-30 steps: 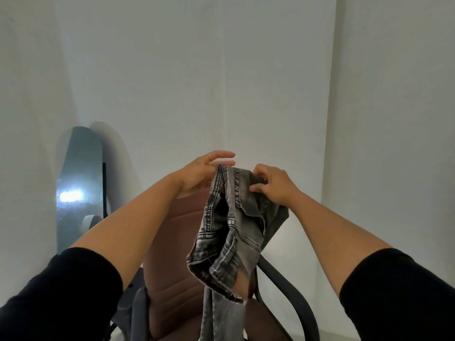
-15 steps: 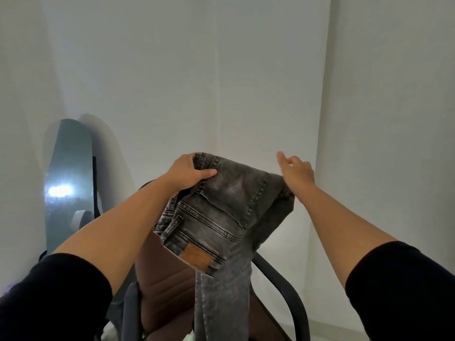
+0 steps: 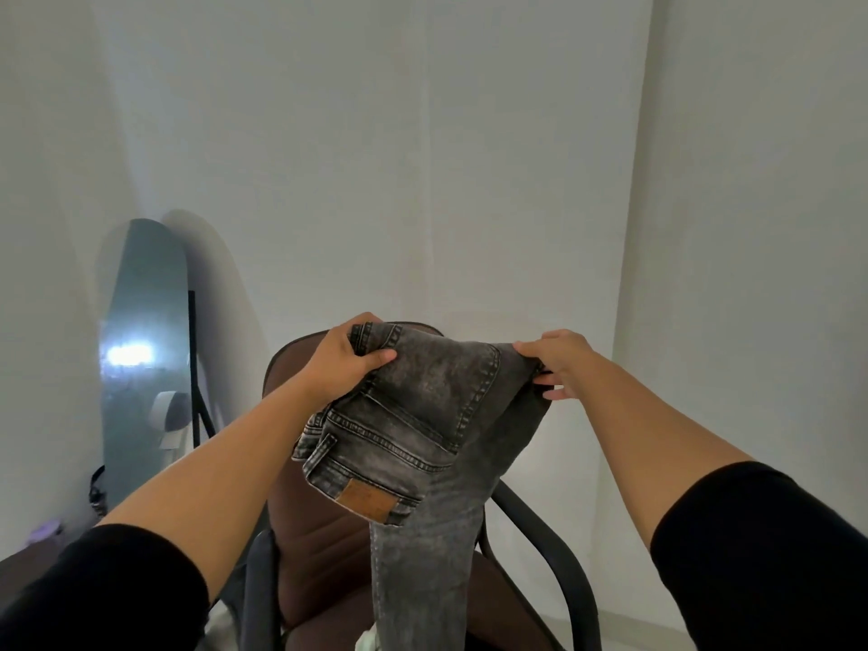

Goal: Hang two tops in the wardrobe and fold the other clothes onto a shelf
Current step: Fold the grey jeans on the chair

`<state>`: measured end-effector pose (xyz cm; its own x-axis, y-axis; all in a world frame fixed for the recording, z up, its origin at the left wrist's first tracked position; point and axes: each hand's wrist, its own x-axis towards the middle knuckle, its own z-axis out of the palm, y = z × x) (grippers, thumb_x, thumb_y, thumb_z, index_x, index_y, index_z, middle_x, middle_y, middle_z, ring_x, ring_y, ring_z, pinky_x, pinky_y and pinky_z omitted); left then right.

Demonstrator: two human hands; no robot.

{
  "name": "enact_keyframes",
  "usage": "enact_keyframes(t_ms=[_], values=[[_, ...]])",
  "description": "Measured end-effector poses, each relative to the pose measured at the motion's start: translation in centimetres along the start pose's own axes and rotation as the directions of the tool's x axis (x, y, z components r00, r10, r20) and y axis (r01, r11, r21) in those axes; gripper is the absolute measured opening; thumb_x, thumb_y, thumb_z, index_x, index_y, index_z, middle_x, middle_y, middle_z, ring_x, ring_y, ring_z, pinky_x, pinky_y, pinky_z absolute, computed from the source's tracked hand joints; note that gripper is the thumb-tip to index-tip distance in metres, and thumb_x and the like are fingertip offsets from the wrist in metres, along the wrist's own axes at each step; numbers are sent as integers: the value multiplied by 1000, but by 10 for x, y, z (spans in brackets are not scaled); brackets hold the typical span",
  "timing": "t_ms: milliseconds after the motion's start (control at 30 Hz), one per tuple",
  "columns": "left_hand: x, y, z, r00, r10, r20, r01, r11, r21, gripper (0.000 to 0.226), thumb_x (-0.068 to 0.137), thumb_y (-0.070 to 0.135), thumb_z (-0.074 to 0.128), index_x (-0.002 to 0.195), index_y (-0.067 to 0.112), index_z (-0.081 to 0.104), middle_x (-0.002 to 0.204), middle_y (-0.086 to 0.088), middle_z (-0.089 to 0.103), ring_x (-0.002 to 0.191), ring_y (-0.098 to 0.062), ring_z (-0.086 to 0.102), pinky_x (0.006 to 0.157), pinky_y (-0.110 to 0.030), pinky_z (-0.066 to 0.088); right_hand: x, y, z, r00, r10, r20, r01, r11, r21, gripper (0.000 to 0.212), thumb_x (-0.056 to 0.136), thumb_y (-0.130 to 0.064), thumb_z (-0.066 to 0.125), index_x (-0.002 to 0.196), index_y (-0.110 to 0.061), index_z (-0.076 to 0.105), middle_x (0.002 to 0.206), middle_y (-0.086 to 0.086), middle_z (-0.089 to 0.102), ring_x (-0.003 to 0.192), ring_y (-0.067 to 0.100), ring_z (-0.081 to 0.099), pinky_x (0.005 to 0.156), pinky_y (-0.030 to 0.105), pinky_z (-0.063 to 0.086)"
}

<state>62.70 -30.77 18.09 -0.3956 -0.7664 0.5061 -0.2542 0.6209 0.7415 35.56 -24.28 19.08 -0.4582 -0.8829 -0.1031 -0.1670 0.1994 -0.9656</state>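
Plain white walls (image 3: 422, 157) all round, meeting in a corner far right. Far left, a rounded mirror (image 3: 141, 350) leaning on the wall, catching a bright glare. Centre, a brown padded chair (image 3: 319, 533) with dark curved armrests.

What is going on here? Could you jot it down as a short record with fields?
Item held: grey faded denim jeans, brown leather patch at the waistband
Left hand: grips the waistband's left end
Right hand: pinches the opposite end
Jeans position: held up in the air, legs hanging down
Behind: brown padded chair with black armrests
At left: tall rounded mirror leaning on the white wall
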Motion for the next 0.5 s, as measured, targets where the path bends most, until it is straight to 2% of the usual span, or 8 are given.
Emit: enact_keyframes(t_ms=[100, 200, 233, 267, 333, 400, 433, 500], values=[[-5, -1, -5, 997, -80, 5, 80, 996, -41, 15, 85, 8, 68, 86, 19, 58, 79, 1, 62, 69, 1, 62, 74, -20, 50, 3, -2, 12, 997, -67, -36, 73, 977, 199, 50, 84, -1, 64, 129, -16, 47, 122, 12, 54, 106, 29, 56, 93, 44, 50], [-7, 3, -11, 970, -233, 63, 240, 959, -150, 10, 87, 19, 65, 94, 19, 59, 90, -2, 67, 84, -15, 64, 79, -30, 50, 9, -8, 23, 986, -129, -110, 160, 926, 343, 39, 83, 7, 54, 113, -18, 53, 119, 15, 55, 98, 24, 55, 83, 39, 52], [-7, 3, -14, 930, -347, 123, 364, 916, -170, 19, 89, 34, 62, 100, 20, 58, 99, -5, 67, 93, -21, 64, 82, -35, 51, 11, -10, 25, 982, -140, -124, 178, 908, 379, 38, 83, 9, 52, 110, -18, 53, 116, 14, 55, 94, 22, 53, 81, 36, 52], [-7, 1, -18, 855, -486, 181, 512, 847, -143, 41, 86, 55, 54, 108, 21, 57, 109, -9, 66, 101, -26, 62, 85, -39, 50, 12, -12, 28, 980, -153, -131, 193, 894, 404, 38, 82, 9, 51, 108, -19, 52, 114, 13, 55, 92, 21, 53, 79, 35, 51], [-9, -9, -25, 637, -717, 284, 760, 645, -77, 89, 70, 88, 31, 122, 18, 49, 124, -16, 57, 108, -36, 57, 86, -46, 48, 14, -18, 34, 974, -185, -133, 225, 875, 428, 39, 81, 10, 50, 105, -21, 53, 109, 9, 55, 94, 22, 52, 76, 31, 50], [-15, -21, -23, 488, -773, 406, 862, 500, -84, 104, 65, 93, 11, 130, 19, 42, 131, -22, 50, 104, -42, 56, 86, -48, 48, 14, -22, 43, 968, -223, -118, 252, 862, 440, 39, 81, 10, 51, 98, -24, 54, 102, 4, 54, 97, 24, 53, 77, 30, 50], [-18, -26, -18, 458, -755, 469, 877, 470, -101, 104, 65, 92, 3, 132, 21, 42, 131, -21, 50, 102, -42, 57, 88, -48, 48, 14, -24, 48, 965, -239, -109, 262, 859, 439, 39, 81, 10, 51, 93, -26, 55, 102, 4, 54, 99, 24, 53, 80, 31, 50], [-23, -35, 0, 465, -727, 505, 881, 436, -183, 103, 73, 85, 0, 135, 16, 43, 120, -20, 59, 97, -37, 60, 92, -45, 47, 15, -24, 54, 961, -258, -102, 276, 860, 429, 39, 80, 10, 53, 87, -28, 55, 108, 8, 55, 102, 26, 54, 86, 34, 50]])
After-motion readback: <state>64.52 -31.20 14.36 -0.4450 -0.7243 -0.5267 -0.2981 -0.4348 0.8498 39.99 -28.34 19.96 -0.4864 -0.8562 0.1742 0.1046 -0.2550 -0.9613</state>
